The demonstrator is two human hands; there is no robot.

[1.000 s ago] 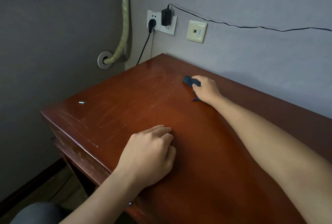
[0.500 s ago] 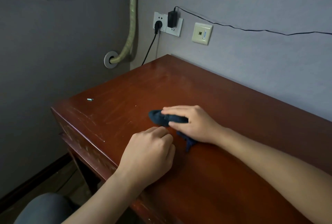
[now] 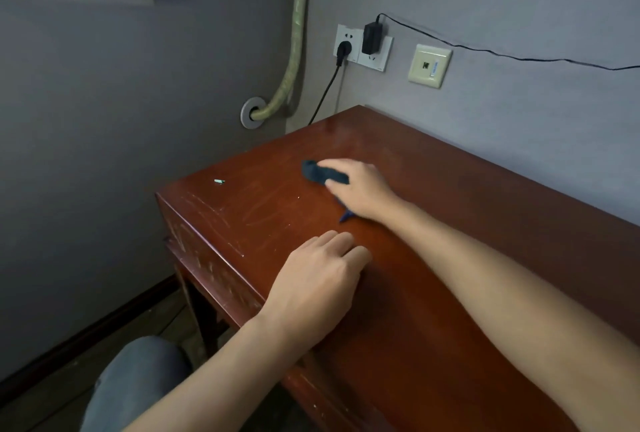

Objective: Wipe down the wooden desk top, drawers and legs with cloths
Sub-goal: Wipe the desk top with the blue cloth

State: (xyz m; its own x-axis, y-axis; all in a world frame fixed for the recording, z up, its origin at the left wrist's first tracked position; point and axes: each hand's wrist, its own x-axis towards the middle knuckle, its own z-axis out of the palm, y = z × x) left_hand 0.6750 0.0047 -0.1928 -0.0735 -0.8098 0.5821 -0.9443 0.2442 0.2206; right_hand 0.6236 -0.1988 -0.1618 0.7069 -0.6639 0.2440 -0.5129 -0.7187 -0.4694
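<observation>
The right hand (image 3: 360,189) is laid over a dark blue cloth (image 3: 320,173), its fingers pressed on top and the thumb closed against the near edge, so the cloth is gripped against the desk top (image 3: 450,258). The left hand (image 3: 318,286) is rested on the wood nearer the body, fingers loosely curled, nothing held. The cloth is bunched into a short roll, its long axis pointed away and leftward, a tail left trailing under the wrist. Scuffed, unwiped-looking wood and a small pale speck (image 3: 219,182) are seen to its left, towards the desk's end
</observation>
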